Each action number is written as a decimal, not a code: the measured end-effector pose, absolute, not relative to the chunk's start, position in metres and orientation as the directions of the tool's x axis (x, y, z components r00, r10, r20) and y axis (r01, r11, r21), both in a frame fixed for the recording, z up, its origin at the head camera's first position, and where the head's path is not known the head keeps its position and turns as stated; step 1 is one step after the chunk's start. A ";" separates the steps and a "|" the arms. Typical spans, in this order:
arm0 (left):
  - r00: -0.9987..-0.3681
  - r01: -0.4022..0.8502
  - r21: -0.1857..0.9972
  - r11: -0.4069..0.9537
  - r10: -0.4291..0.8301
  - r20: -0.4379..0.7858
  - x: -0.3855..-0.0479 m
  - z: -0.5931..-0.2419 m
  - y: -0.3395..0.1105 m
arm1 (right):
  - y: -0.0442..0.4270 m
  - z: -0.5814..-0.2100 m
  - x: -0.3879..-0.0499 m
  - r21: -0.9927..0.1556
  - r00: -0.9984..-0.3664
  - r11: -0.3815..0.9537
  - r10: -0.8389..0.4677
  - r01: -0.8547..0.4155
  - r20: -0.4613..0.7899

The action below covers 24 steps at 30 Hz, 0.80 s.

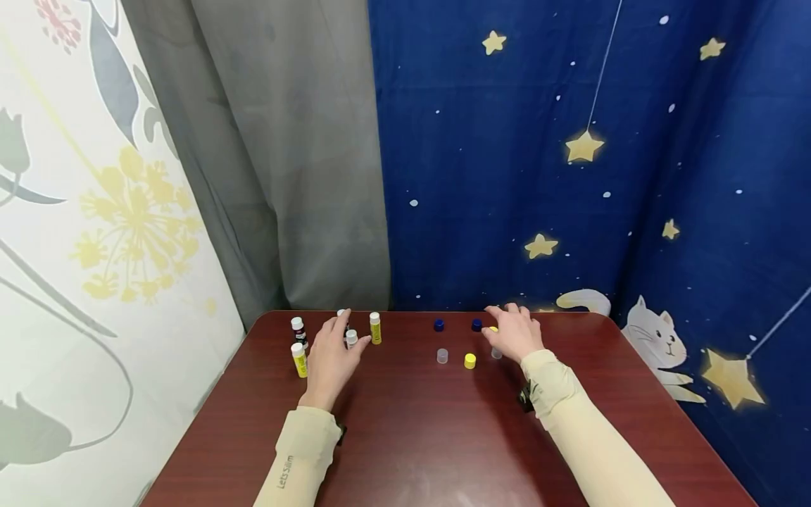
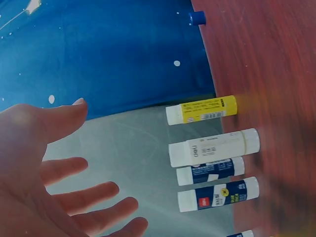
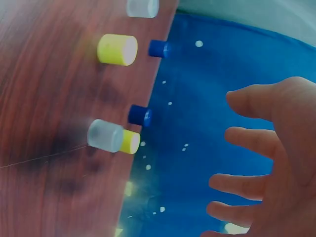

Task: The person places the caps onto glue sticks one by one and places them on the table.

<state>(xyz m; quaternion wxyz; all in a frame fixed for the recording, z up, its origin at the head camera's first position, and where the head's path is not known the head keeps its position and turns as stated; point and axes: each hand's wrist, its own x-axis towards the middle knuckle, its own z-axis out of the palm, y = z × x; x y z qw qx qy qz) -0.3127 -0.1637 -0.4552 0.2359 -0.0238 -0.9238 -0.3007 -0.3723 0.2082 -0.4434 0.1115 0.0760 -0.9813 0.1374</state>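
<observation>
Upright glue sticks [image 1: 376,332], white ends [image 2: 174,115] up, long axes vertical, both hands [image 1: 331,362] [image 1: 516,336] spread and free.

Bright, even light fills the head view, a pale sheen lying toward the near side of the desk [image 1: 412,415] and a soft shadow beside the right sleeve [image 1: 592,429]; the wrist views are hazier, blurred shadows darkening the desk in the right one, small print on the glue sticks [image 2: 219,194] fuzzy in the left
</observation>
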 end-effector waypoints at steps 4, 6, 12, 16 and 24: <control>-0.893 0.177 0.556 0.812 -0.105 0.438 -0.315 -0.460 -0.166 | 0.212 -0.450 -0.376 -0.249 -0.971 0.954 -0.112 -0.164 0.211; -0.895 0.169 0.561 0.810 -0.112 0.433 -0.316 -0.463 -0.167 | 0.214 -0.454 -0.378 -0.250 -0.974 0.955 -0.107 -0.157 0.200; -0.889 0.165 0.573 0.803 -0.130 0.439 -0.317 -0.469 -0.169 | 0.220 -0.469 -0.381 -0.248 -0.982 0.957 -0.113 -0.148 0.148; -0.884 0.180 0.567 0.804 -0.122 0.452 -0.317 -0.471 -0.170 | 0.223 -0.478 -0.384 -0.234 -0.986 0.963 -0.111 -0.137 0.124; -0.892 0.169 0.565 0.807 -0.118 0.436 -0.317 -0.472 -0.172 | 0.224 -0.490 -0.388 -0.244 -0.991 0.962 -0.103 -0.122 0.089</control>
